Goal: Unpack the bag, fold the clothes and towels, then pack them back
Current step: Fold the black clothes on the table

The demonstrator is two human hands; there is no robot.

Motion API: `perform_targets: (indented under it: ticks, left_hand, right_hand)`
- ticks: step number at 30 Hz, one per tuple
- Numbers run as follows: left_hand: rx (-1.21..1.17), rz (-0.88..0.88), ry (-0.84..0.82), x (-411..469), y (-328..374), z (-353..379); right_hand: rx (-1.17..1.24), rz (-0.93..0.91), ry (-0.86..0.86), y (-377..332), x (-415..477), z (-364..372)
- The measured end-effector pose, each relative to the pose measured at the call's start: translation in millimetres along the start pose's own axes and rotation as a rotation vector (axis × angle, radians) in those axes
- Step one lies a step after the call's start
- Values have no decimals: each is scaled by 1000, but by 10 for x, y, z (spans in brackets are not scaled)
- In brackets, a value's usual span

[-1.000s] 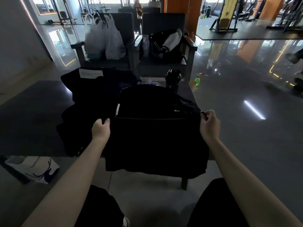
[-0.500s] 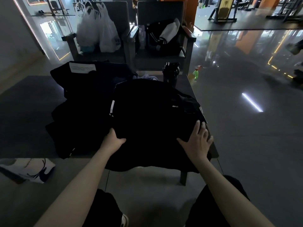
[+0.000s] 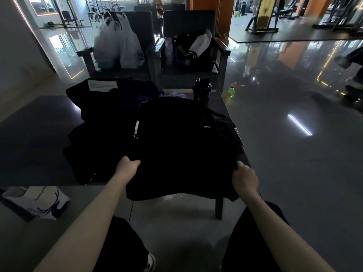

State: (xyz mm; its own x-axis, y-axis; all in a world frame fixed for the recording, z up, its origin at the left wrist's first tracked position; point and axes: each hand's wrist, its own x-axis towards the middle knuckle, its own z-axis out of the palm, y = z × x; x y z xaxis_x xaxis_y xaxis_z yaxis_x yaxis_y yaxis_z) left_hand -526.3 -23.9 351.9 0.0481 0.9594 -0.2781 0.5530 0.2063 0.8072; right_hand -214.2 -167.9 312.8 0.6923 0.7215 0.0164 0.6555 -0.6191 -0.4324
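left hand (image 3: 127, 167): now off flat, grips black garment (image 3: 184, 150) left edge | right hand (image 3: 244, 178): now grips right edge

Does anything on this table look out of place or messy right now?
Nothing spilled or damaged. The black garment gripped by the left hand and right hand hangs over the near edge of the table, and the dark pile to its left lies rumpled, not folded.

White plastic bags (image 3: 119, 48) sit on a dark chair (image 3: 145, 26).
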Motion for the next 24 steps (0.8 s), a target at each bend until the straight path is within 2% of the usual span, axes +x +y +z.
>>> perform_targets:
  ticks: [3, 5, 10, 13, 15, 20, 24]
  left_hand:
    - [-54, -14, -65, -125, 68, -121]
    - [-81, -38, -92, -210, 103, -214]
    - [-108, -84, -250, -419, 119, -502]
    - [-49, -114, -325, -522, 91, -644]
    - [27, -151, -325, -597, 90, -704]
    - [328, -154, -117, -795, 93, -717]
    - [157, -153, -115, -883, 4, -638]
  right_hand:
    - [384, 75, -31, 56, 53, -184]
    - [533, 120, -99, 81, 84, -313]
    - [834, 233, -483, 207, 23, -624]
    - [812, 214, -653, 303, -94, -779]
    - [762, 217, -683, 338, -194, -847]
    - [729, 275, -677, 361, -462, -936]
    - [780, 289, -734, 415, -701, -952]
